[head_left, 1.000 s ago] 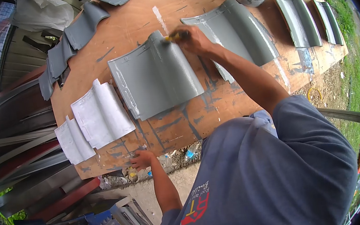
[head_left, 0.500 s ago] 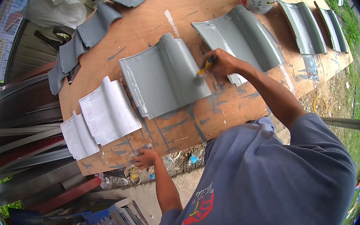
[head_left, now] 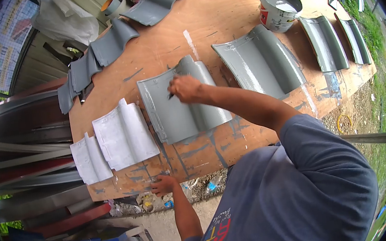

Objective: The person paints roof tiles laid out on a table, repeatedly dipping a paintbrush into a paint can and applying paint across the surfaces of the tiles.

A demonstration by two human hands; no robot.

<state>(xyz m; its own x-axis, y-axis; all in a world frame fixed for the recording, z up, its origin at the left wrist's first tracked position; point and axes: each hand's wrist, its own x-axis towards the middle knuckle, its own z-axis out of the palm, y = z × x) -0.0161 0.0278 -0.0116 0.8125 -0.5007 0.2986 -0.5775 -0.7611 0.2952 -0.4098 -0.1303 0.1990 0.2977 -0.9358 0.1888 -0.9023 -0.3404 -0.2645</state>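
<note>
Right hand (head_left: 186, 89) — closed round mostly hidden brush (head_left: 170, 96) | moved leftward across grey tile (head_left: 172, 121) — brushwork now over its trough, not right edge

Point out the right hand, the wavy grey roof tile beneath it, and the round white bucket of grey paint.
Right hand (head_left: 186, 89): head view, back of the hand.
Wavy grey roof tile (head_left: 177, 116): head view, broad upper face.
Round white bucket (head_left: 280, 21): head view, outer side wall.

Is a wooden tabletop (head_left: 223, 7) smeared with grey; bears curved grey tiles (head_left: 171, 116), two white tiles (head_left: 126, 136) side by side, and a bucket (head_left: 278, 21).
</note>
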